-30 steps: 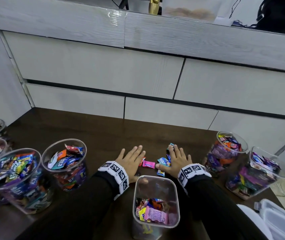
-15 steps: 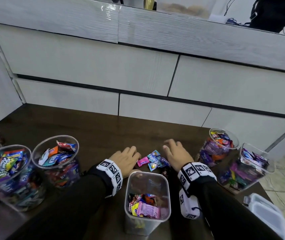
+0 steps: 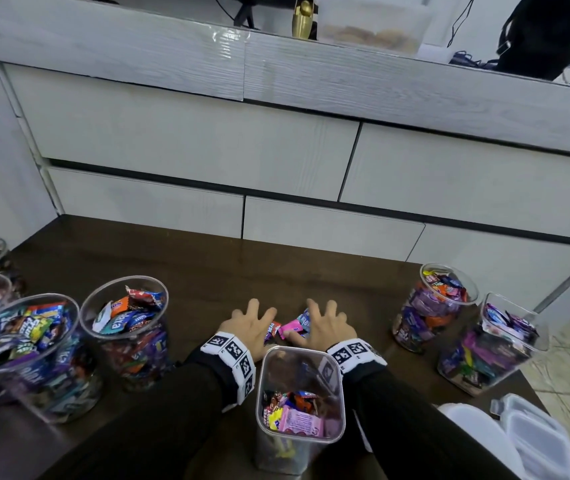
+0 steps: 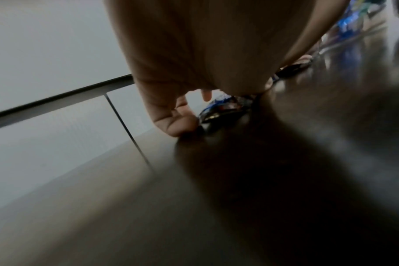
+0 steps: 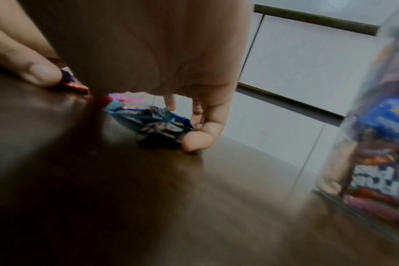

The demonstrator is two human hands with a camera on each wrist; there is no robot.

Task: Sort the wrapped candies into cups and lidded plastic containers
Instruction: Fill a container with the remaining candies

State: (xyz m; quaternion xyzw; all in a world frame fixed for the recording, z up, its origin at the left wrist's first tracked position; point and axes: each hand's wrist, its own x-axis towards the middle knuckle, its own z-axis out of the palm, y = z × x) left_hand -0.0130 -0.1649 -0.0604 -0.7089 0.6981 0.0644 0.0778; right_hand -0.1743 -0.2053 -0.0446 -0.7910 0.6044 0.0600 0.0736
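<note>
A small heap of wrapped candies (image 3: 294, 327) was found on the desk (image 3: 186, 268), flanked by the left hand (image 3: 250, 325) and right hand (image 3: 326, 327), both spread flat. The wrappers were judged light, crinkly and slippery; pinching at the twisted ends is advised.

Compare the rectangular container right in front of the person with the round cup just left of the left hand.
The rectangular container has a squarish rim with rounded corners; the round cup has a circular rim. The rectangular container holds candies only near its bottom, while the round cup is filled almost to its rim. The rectangular container stands nearer the person, between the forearms; the round cup stands farther left. Both are clear plastic, upright, lidless and hold wrapped candies.
</note>
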